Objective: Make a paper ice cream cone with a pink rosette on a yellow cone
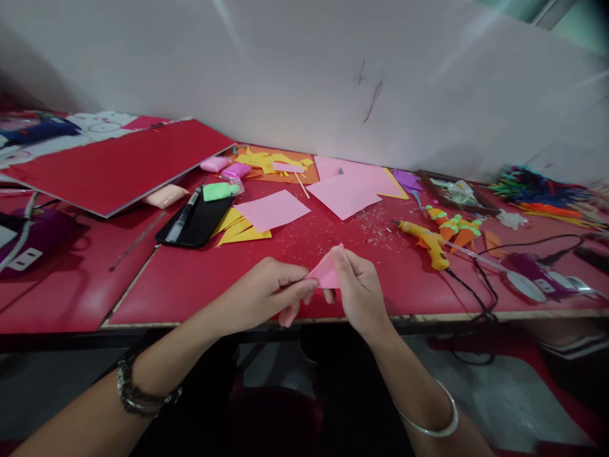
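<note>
Between my hands, just above the table's front edge, is a small folded piece of pink paper. My left hand pinches its left corner between thumb and fingers. My right hand grips its right side, with the thumb over the upper part. The fingers cover much of the paper's outline. Beyond my hands lie a pink paper sheet and a second pink sheet. Yellow paper pieces are partly under the nearer pink sheet.
On the right lie a yellow glue gun with a black cord, orange paper shapes and a pile of pipe cleaners. A black phone and a large red board are on the left. Small scraps dot the red tabletop.
</note>
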`<state>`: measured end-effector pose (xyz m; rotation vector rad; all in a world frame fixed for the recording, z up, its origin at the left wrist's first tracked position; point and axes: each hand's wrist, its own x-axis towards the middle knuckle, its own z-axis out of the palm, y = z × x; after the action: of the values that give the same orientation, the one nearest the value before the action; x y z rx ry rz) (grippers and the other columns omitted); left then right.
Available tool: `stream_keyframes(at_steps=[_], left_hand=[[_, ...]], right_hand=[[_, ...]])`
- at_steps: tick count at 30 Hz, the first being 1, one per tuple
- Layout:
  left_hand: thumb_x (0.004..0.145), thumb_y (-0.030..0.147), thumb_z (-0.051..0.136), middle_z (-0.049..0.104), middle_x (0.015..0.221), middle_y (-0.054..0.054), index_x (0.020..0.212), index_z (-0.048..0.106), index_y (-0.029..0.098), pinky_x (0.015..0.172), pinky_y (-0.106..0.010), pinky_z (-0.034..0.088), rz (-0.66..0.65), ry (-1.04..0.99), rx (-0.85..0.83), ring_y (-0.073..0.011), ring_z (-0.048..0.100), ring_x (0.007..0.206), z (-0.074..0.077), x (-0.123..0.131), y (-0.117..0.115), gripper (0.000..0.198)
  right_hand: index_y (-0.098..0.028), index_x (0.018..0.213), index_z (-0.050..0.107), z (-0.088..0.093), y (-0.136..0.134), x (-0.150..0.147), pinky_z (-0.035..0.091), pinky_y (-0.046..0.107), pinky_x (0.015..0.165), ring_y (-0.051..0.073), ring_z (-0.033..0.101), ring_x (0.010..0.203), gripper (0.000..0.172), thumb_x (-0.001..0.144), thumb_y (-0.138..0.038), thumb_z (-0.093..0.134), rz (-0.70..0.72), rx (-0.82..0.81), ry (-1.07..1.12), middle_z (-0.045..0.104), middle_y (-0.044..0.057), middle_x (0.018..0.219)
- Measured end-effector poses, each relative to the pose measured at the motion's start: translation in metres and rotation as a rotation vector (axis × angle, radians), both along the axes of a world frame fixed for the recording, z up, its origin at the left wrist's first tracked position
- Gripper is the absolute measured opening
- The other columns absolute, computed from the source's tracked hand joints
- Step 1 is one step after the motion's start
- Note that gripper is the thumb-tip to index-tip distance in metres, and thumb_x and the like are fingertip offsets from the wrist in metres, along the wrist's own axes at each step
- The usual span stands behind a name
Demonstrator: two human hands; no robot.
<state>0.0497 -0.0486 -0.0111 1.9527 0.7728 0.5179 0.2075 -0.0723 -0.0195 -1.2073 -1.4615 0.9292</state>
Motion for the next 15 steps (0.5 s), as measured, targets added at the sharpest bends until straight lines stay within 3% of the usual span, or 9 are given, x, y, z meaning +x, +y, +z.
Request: stream_keyframes(at_steps=[3, 8, 15], left_hand=[[0.087, 0.033, 0.036, 0.055, 0.042, 0.005, 0.066, 0.054, 0.015, 0.047, -0.015, 0.034, 0.039, -0.008, 0.001, -0.0052, 0.048, 0.04, -0.0013, 0.0009, -0.0011, 0.033], [0.087, 0.033, 0.036, 0.057, 0.043, 0.006, 0.067, 0.054, 0.016, 0.056, -0.016, 0.039, 0.169, -0.038, 0.035, -0.0072, 0.054, 0.047, -0.0051, 0.0006, 0.0011, 0.032], [0.087, 0.034, 0.036, 0.058, 0.045, 0.005, 0.069, 0.054, 0.015, 0.056, -0.017, 0.039, 0.212, -0.037, 0.026, -0.0073, 0.054, 0.046, -0.0075, 0.0018, 0.0023, 0.032]], right_hand=[[-0.017, 0.051, 0.041, -0.0003, 0.0036, 0.0013, 0.032, 0.018, 0.042, 0.005, 0.041, 0.04, 0.041, 0.086, -0.039, 0.036, 0.008, -0.01, 0.02, 0.042, -0.005, 0.041], [-0.017, 0.067, 0.051, -0.0019, 0.008, 0.0022, 0.037, 0.019, 0.05, 0.006, 0.046, 0.05, 0.026, 0.084, -0.034, 0.041, 0.166, -0.005, -0.021, 0.048, -0.004, 0.054], [-0.016, 0.072, 0.053, -0.0019, 0.0061, 0.0053, 0.04, 0.02, 0.051, 0.007, 0.049, 0.05, 0.023, 0.084, -0.033, 0.042, 0.191, -0.029, -0.091, 0.052, -0.003, 0.056]])
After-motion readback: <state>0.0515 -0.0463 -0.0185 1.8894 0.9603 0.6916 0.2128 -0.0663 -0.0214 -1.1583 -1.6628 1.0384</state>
